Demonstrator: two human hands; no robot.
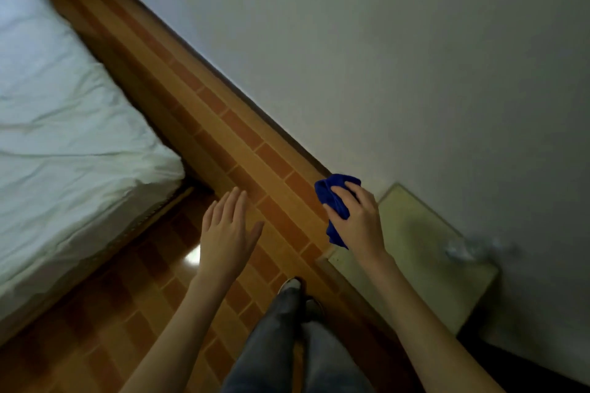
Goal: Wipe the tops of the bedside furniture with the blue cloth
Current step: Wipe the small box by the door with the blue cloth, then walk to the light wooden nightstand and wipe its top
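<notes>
A bunched blue cloth [332, 198] is gripped in my right hand [359, 222], held in the air just left of a low pale yellow-green bedside cabinet [412, 252] that stands against the wall. The cloth hangs past the cabinet's near left corner, above the floor. My left hand [228, 231] is held out flat over the tiled floor, fingers straight, holding nothing. A blurred crumpled white thing [463, 250] lies on the cabinet top near the wall.
A bed with a white sheet [64, 143] fills the left. An orange and brown tiled floor [230, 137] runs between bed and grey wall [415, 57]. My legs and a shoe [289, 285] stand below the hands.
</notes>
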